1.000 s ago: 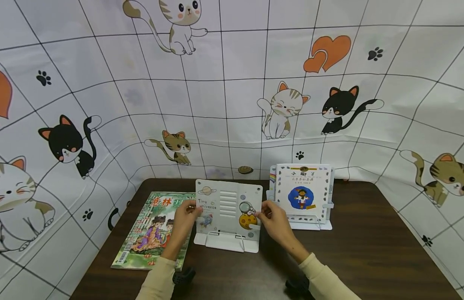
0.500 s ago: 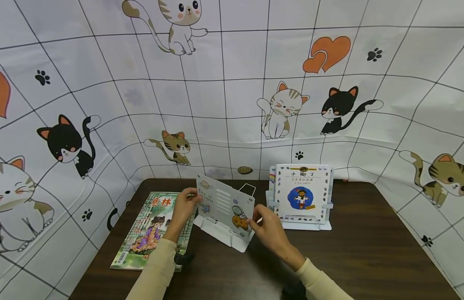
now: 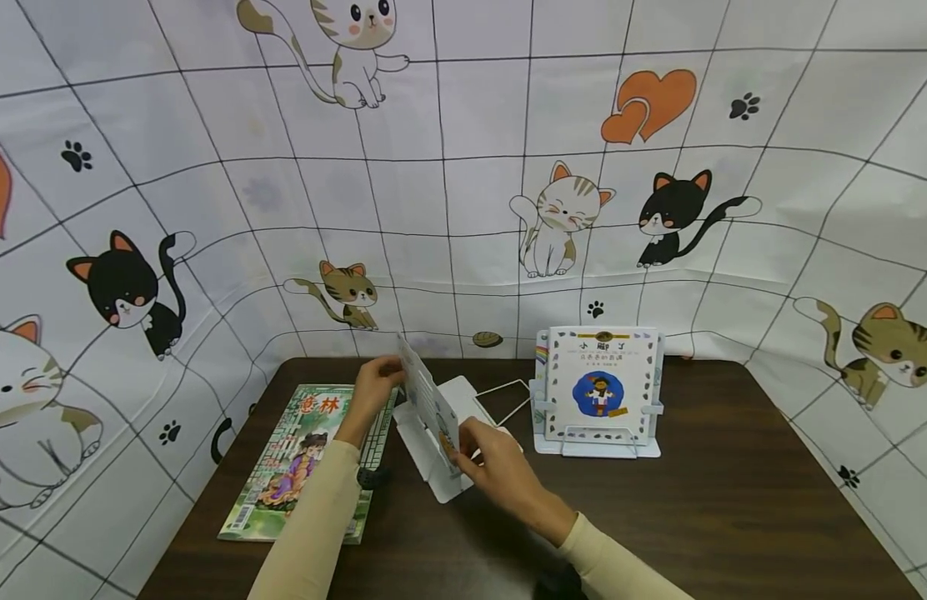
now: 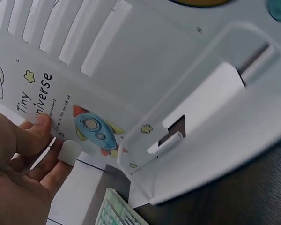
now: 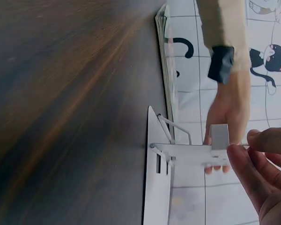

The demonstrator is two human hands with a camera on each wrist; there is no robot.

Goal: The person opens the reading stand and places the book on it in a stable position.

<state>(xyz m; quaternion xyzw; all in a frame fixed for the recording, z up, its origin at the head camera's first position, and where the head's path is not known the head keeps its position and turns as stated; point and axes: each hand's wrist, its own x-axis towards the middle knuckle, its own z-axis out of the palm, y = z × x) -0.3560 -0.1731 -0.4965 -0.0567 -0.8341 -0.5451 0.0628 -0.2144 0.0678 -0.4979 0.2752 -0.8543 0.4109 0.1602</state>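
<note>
A white book stand (image 3: 432, 400) with space pictures stands turned sideways at the middle of the table. Its panel, lettered "Tiny universe" (image 4: 35, 96), is raised from the white base (image 3: 426, 454), and a wire support (image 3: 525, 385) sticks out behind it. My left hand (image 3: 369, 396) pinches the panel's far side edge, thumb on the printed face (image 4: 43, 123) and fingers behind. On the near edge, the thumb and fingers of my right hand (image 3: 501, 462) pinch the panel; the right wrist view shows that hand (image 5: 267, 173) beside a small white tab (image 5: 219, 136).
Left of the stand, a magazine (image 3: 291, 475) with a green cover lies flat on the dark wooden table (image 3: 704, 500). At the back right, a second white stand (image 3: 643, 450) holds a picture book (image 3: 602, 387) upright. Cat-printed cloth (image 3: 478, 208) hangs behind and around the table.
Both hands have turned the book stand from facing me to nearly edge-on. My right hand has moved left and nearer, and the wire support behind the panel has come into view.
</note>
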